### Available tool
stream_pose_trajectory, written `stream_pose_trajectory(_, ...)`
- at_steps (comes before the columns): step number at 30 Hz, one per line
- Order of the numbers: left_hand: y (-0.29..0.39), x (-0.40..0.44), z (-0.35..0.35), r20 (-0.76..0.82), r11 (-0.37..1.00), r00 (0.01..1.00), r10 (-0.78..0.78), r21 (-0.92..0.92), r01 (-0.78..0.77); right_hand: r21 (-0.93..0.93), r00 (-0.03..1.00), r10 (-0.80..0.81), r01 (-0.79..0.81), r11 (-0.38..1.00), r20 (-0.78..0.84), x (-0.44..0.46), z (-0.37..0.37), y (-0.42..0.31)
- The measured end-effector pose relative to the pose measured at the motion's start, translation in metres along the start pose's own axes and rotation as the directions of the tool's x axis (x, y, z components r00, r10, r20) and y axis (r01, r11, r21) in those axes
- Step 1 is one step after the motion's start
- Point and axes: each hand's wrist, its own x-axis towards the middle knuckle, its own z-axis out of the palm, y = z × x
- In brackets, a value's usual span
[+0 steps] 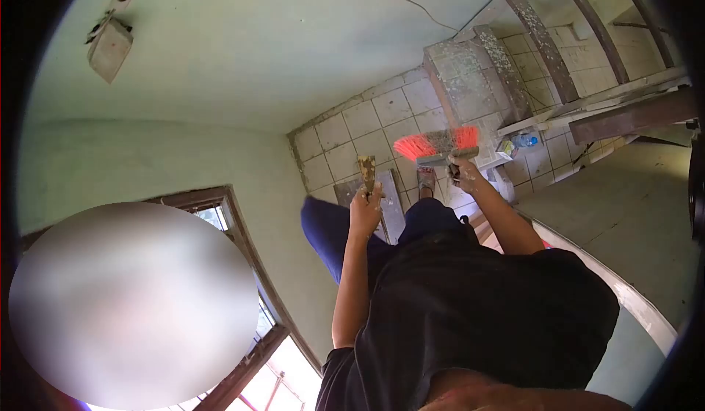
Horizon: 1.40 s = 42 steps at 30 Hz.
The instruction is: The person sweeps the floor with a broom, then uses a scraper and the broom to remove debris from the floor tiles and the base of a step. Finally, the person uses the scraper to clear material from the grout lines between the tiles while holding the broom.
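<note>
My left hand [366,199] is closed around a short, flat, yellow-brown stained tool [366,167], its upper end sticking up past my fingers; its exact kind I cannot make out. Off to the right, my right hand [465,175] grips a broom head [418,145] near its grey base. The broom's red bristles point up and away from me, with grey dust caught in the middle. No long stick shows on it. The two things are held apart over the floor, above my legs and one visible foot [426,179].
Dusty square tiles [345,125] cover the floor. A paint-spattered wooden ladder [540,44] lies at the upper right, near a tiled step [470,81]. A blue-capped bottle [524,141] stands close by. Pale green walls, a wooden-framed window [242,227] and a dangling socket box [111,48] are at left.
</note>
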Motion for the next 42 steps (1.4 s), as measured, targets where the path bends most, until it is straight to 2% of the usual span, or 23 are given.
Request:
stream_pose_trajectory(4,0.017,0.042,-0.008,0.013,0.999,0.999,0.043,-0.025,-0.043,-0.164,0.973,-0.064,0.027,0.986,-0.220,0.020,0.023,-0.028)
stream_pose_trajectory(8,0.040,0.087,-0.016,0.082,0.999,0.996,0.042,-0.024,-0.040,-0.226,0.970,-0.104,0.053,0.973,-0.219,0.039,0.038,-0.051)
stream_pose_trajectory(10,0.053,0.119,-0.020,0.134,0.993,0.987,0.087,-0.093,-0.075,-0.208,0.967,-0.116,0.068,0.976,-0.229,0.046,0.044,-0.059)
stream_pose_trajectory(13,0.073,0.171,-0.026,0.251,0.988,0.956,0.151,-0.068,-0.139,-0.151,0.941,-0.168,0.128,0.980,-0.294,0.071,0.053,-0.059)
stream_pose_trajectory(14,0.095,0.177,-0.031,0.292,0.993,0.951,0.104,-0.077,-0.085,-0.272,0.909,-0.222,0.127,0.954,-0.353,0.089,0.045,-0.043)
stream_pose_trajectory(15,0.100,0.203,-0.028,0.326,0.991,0.936,0.134,-0.051,-0.124,-0.402,0.860,-0.304,0.129,0.907,-0.410,0.110,0.044,-0.048)
stream_pose_trajectory(16,0.097,0.234,-0.020,0.371,0.988,0.918,0.141,-0.117,-0.105,-0.455,0.817,-0.371,0.153,0.877,-0.441,0.101,0.062,-0.056)
stream_pose_trajectory(17,0.084,0.252,-0.023,0.424,0.988,0.899,0.110,-0.149,-0.050,-0.401,0.806,-0.346,0.149,0.904,-0.480,0.105,0.073,-0.047)
stream_pose_trajectory(18,0.079,0.275,-0.025,0.470,0.993,0.876,0.108,-0.099,-0.069,-0.432,0.750,-0.386,0.148,0.890,-0.537,0.116,0.086,-0.042)
stream_pose_trajectory(19,0.080,0.301,-0.021,0.504,0.999,0.863,0.038,-0.049,-0.015,-0.478,0.681,-0.439,0.147,0.866,-0.586,0.127,0.094,-0.049)
stream_pose_trajectory(20,0.075,0.324,-0.015,0.528,0.999,0.848,-0.042,-0.006,0.053,-0.524,0.664,-0.450,0.101,0.846,-0.597,0.134,0.108,-0.055)
stream_pose_trajectory(21,0.060,0.350,-0.011,0.558,0.999,0.829,-0.043,0.011,0.044,-0.501,0.645,-0.436,0.094,0.860,-0.628,0.149,0.120,-0.053)
stream_pose_trajectory(23,0.025,0.410,0.007,0.612,0.985,0.780,-0.132,0.171,0.033,-0.500,0.678,-0.392,0.041,0.865,-0.623,0.189,0.130,-0.054)
stream_pose_trajectory(26,-0.036,0.483,0.046,0.599,0.972,0.799,-0.059,0.216,-0.090,-0.513,0.658,-0.415,0.051,0.857,-0.628,0.273,0.136,-0.037)
stream_pose_trajectory(28,-0.060,0.516,0.076,0.585,0.968,0.809,-0.061,0.231,-0.094,-0.503,0.677,-0.403,0.057,0.863,-0.616,0.323,0.130,-0.033)
stream_pose_trajectory(30,-0.090,0.536,0.101,0.561,0.964,0.824,-0.084,0.255,-0.076,-0.491,0.710,-0.376,0.049,0.870,-0.595,0.362,0.118,-0.023)
stream_pose_trajectory(32,-0.124,0.552,0.124,0.568,0.988,0.819,-0.077,0.157,-0.016,-0.561,0.767,-0.363,0.006,0.828,-0.529,0.398,0.100,-0.004)
stream_pose_trajectory(36,-0.163,0.569,0.164,0.562,0.992,0.820,-0.111,0.113,0.057,-0.624,0.767,-0.364,-0.061,0.779,-0.529,0.430,0.071,0.027)
stream_pose_trajectory(38,-0.186,0.584,0.177,0.507,0.979,0.855,-0.107,0.202,0.003,-0.719,0.751,-0.453,-0.041,0.694,-0.480,0.436,0.060,0.037)
stream_pose_trajectory(39,-0.190,0.591,0.183,0.507,0.978,0.853,-0.122,0.206,0.017,-0.717,0.757,-0.441,-0.052,0.695,-0.482,0.436,0.058,0.038)
stream_pose_trajectory(41,-0.182,0.606,0.202,0.537,0.977,0.839,0.085,0.120,-0.176,-0.775,0.804,-0.424,-0.070,0.628,-0.417,0.435,0.054,0.020)
stream_pose_trajectory(42,-0.172,0.604,0.206,0.533,0.980,0.842,0.083,0.112,-0.168,-0.782,0.806,-0.424,-0.075,0.619,-0.414,0.433,0.054,0.013)
